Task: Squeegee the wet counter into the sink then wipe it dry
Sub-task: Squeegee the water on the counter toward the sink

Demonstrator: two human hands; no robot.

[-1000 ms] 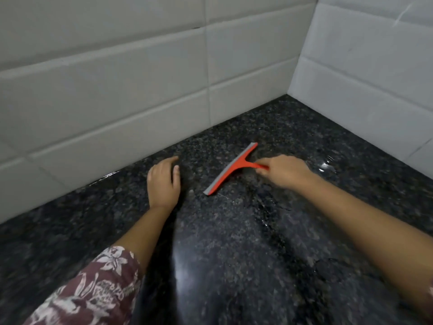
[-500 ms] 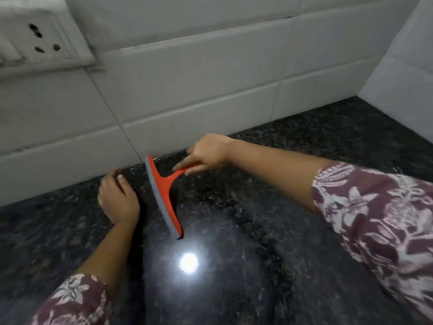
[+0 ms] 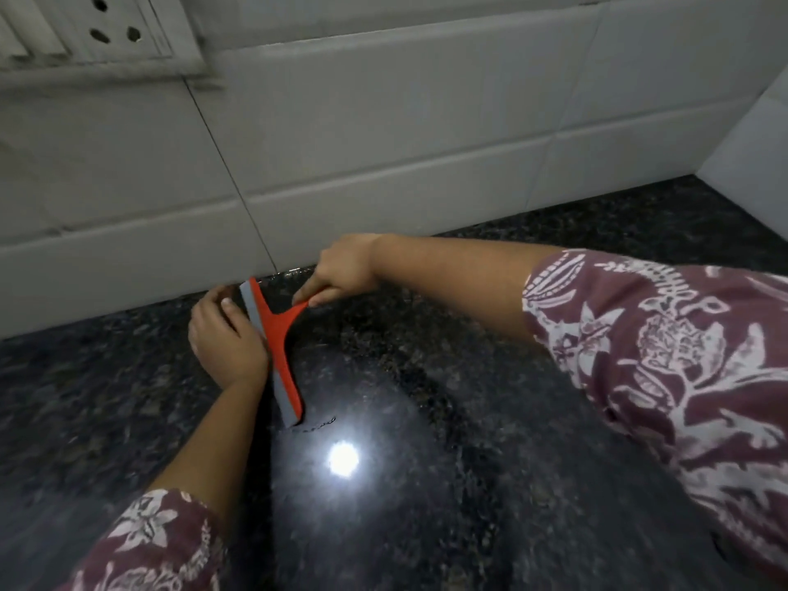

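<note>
Squeegee (image 3: 279,347) has travelled toward the left hand (image 3: 226,334) over the last half second. The gap seen between them then is closed, and the grey blade edge now lies against the thumb side of that hand. Right hand (image 3: 343,270) has come along with it and sits beyond the left, nearer the wall.

Nearest the wearer, a floral maroon sleeve (image 3: 665,356) covers the right upper arm, which crosses in from the right. A matching cuff (image 3: 157,535) shows on the left forearm. Between the forearms, a bright glare (image 3: 342,458) sits on the black speckled counter (image 3: 469,484). Just beyond the glare, a thin line of water (image 3: 320,426) lies at the near end of the blade.

Blade stands on the counter, running from that near end away toward the wall, red back facing the right hand. Right hand grips the red handle, fingers curled round it, index finger laid along it. Left hand rests on the counter, fingers loosely bent, holding nothing.

Beyond both hands, white wall tiles (image 3: 383,142) meet the counter. Above and left of the left hand, a white socket plate (image 3: 106,32) is mounted, blurred.
</note>
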